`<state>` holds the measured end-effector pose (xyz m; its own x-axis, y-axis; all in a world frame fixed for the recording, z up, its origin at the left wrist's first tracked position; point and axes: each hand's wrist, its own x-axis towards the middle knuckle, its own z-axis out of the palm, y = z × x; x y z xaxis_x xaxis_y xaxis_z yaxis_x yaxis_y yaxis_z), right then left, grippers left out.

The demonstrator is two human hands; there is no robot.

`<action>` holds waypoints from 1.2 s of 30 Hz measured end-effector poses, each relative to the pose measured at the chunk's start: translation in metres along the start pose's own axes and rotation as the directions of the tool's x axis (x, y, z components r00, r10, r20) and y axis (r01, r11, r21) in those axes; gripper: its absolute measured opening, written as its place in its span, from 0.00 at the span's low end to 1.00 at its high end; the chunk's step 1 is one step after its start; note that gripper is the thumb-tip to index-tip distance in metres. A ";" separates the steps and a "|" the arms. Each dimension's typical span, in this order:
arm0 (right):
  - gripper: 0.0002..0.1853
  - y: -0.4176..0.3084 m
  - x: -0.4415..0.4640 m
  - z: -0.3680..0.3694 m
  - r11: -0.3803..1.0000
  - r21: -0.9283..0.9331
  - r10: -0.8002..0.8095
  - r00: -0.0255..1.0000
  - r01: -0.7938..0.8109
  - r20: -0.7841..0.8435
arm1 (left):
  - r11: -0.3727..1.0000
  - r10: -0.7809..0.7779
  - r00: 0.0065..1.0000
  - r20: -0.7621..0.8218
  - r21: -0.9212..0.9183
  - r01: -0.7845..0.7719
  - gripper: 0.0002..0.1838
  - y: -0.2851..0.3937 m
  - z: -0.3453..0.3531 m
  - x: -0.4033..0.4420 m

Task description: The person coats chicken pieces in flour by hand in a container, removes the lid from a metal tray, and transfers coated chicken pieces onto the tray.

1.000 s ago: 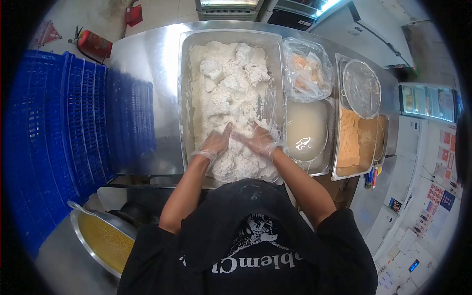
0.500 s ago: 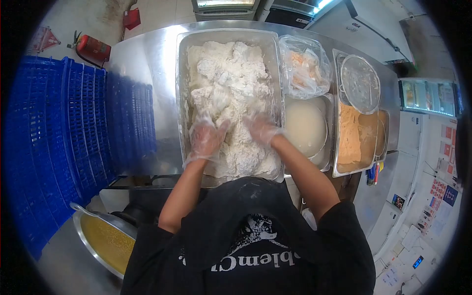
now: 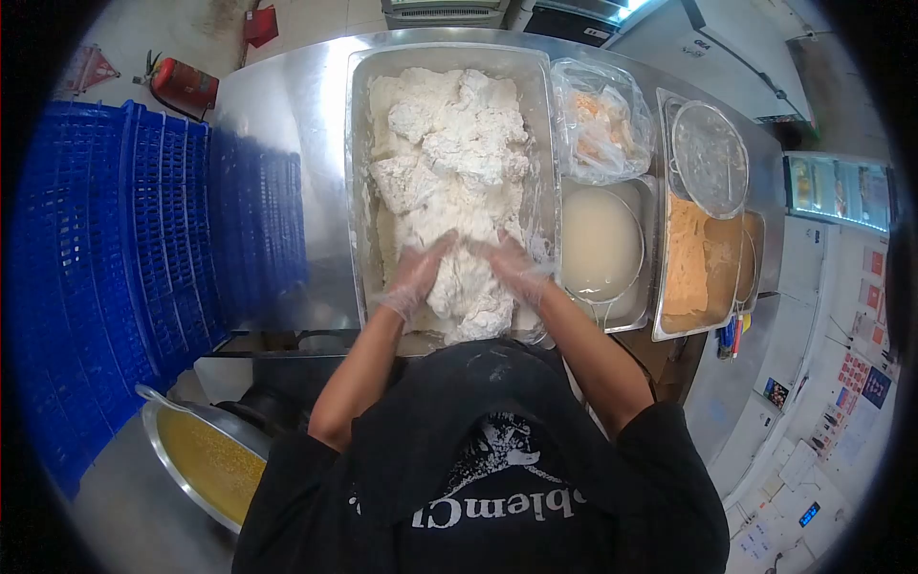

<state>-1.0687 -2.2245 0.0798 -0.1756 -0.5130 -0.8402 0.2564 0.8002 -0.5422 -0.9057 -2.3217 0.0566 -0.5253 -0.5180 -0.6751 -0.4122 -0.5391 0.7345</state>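
A large metal tray (image 3: 357, 191) holds white flour and several flour-coated lumps (image 3: 469, 153). In its near half, my left hand (image 3: 418, 277), in a clear plastic glove, touches the left side of a floury mound (image 3: 464, 282). Across from it, my right hand (image 3: 516, 270), gloved as well, lies against the mound's right side. Both hands have their fingers spread and slanting inward, with the fingertips partly hidden in flour. Neither is closed around a lump that I can make out.
Right of the tray are a plastic bag (image 3: 602, 124), a pan of pale liquid (image 3: 598, 244) and a pan of orange powder (image 3: 686, 258) under a sieve (image 3: 710, 161). Blue crates (image 3: 86, 258) stand left. A bowl of yellow liquid (image 3: 206, 464) is at lower left.
Both hands were apart and blurred half a second ago. They have come closer together at the floury mound, and the lumps in the tray lie differently from a second ago.
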 end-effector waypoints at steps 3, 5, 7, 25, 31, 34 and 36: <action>0.52 -0.007 0.036 -0.017 0.986 -0.091 -0.143 0.989 0.138 -0.046 | 0.989 0.001 1.000 0.026 -0.151 0.003 0.30 0.045 -0.013 -0.012; 0.49 -0.019 0.029 -0.036 0.950 -0.126 -0.293 0.955 0.285 -0.049 | 0.970 0.099 0.993 -0.058 -0.217 -0.109 0.21 0.030 -0.025 -0.003; 0.46 -0.025 0.033 -0.046 0.887 -0.171 -0.443 0.895 0.429 -0.053 | 0.941 0.320 0.946 -0.048 -0.104 -0.323 0.30 0.006 -0.037 0.009; 0.35 0.105 0.004 0.001 0.455 -0.866 -0.120 0.977 0.209 0.173 | 0.744 -0.345 0.931 -0.117 0.570 0.347 0.61 -0.027 0.013 -0.046; 0.45 0.048 -0.006 0.010 0.926 -0.309 0.173 0.971 -0.217 -0.164 | 0.958 -0.188 0.982 0.000 0.219 0.183 0.57 0.022 0.019 -0.049; 0.44 0.033 0.003 -0.013 0.995 0.001 -0.097 0.994 0.097 -0.049 | 0.989 -0.102 0.995 -0.003 0.107 0.101 0.53 0.035 -0.003 -0.050; 0.43 -0.021 -0.030 -0.034 0.861 -0.433 -0.287 0.958 0.267 0.020 | 0.995 -0.049 0.998 -0.027 0.091 0.051 0.52 0.052 -0.011 -0.055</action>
<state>-1.1014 -2.2155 0.1165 -0.2228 -0.7271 -0.6494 -0.2380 0.6866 -0.6870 -0.8902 -2.3288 0.1311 -0.4845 -0.5084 -0.7119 -0.5047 -0.5022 0.7022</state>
